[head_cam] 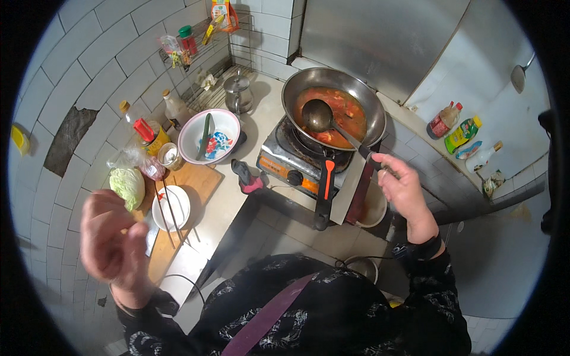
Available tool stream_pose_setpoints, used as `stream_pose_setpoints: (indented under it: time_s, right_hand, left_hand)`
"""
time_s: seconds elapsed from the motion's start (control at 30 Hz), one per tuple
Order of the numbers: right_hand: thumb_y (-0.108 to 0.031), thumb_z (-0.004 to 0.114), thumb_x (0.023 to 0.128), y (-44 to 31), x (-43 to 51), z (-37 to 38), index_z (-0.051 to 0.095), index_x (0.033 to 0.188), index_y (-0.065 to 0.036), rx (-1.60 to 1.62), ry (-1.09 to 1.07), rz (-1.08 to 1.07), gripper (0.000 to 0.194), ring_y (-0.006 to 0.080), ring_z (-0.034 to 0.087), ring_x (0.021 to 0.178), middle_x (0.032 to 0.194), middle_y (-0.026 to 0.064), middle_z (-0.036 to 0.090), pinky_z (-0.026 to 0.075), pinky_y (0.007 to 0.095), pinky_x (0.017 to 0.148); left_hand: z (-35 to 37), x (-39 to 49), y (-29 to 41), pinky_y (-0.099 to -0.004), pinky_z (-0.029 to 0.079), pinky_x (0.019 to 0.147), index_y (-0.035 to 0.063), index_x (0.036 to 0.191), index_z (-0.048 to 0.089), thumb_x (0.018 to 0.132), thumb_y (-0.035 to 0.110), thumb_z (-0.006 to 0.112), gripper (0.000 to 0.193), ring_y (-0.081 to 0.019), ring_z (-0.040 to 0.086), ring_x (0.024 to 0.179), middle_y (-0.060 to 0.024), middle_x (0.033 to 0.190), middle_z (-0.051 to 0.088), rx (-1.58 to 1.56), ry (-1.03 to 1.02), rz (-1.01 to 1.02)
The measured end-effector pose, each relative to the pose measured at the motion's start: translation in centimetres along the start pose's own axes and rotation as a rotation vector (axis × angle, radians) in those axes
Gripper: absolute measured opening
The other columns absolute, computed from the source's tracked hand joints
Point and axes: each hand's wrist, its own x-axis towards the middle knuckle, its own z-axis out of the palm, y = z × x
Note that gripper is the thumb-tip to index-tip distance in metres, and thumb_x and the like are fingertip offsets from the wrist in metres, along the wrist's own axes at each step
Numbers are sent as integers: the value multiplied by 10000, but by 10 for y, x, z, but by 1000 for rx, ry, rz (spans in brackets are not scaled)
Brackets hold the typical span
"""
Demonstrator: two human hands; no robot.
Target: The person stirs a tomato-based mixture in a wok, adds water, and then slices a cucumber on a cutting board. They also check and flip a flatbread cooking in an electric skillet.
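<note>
My right hand [398,184] is closed around the handle of a metal ladle [318,116]. The ladle's bowl is over the red, soupy food [349,107] inside a steel wok [376,113]. The wok sits on a portable gas stove [278,151], its black handle with an orange inlay [328,178] pointing towards me. My left hand [113,236] is raised at the left, blurred, with its fingers curled. A tiny pale bit shows by its thumb; whether it is held I cannot tell. Beyond that hand lies a pale green cabbage [128,184], partly hidden by it.
On a wooden cutting board [207,178] stands a white bowl [182,196] with chopsticks [169,218] across it. A patterned enamel basin [189,124] holds a cucumber [204,135]. A glass pitcher [239,93] stands behind. Several bottles, including a green-yellow one [462,135], line the right ledge.
</note>
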Motion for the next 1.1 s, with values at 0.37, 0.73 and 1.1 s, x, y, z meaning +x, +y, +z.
stream_pose_setpoints:
  time_s: [0.37, 0.73, 1.1]
  right_hand:
    - [-76, 529, 881, 34, 7, 9, 477, 1358, -104, -1011, 6, -334, 481, 399, 587, 838, 906, 182, 550, 489, 489, 721]
    - [-67, 511, 895, 59, 22, 3, 476, 1375, -165, -1128, 18, -327, 492, 411, 566, 877, 984, 194, 525, 473, 491, 723]
    - [-24, 558, 832, 109, -33, -35, 432, 1383, -4, -883, 214, -38, 565, 235, 562, 839, 1082, 185, 596, 464, 362, 798]
  left_hand:
    - [34, -236, -89, -221, 403, 550, 34, 762, 586, 878, 113, 702, 182, -57, 490, 610, 22, 673, 563, -6, -180, -1139]
    - [14, -367, -64, -389, 500, 627, 8, 782, 675, 816, 357, 729, 355, -242, 632, 651, -141, 681, 660, 521, -555, -1229]
    - [-16, -346, -44, -340, 489, 629, 13, 826, 660, 850, 289, 711, 282, -191, 589, 645, -103, 680, 640, 467, -316, -1597]
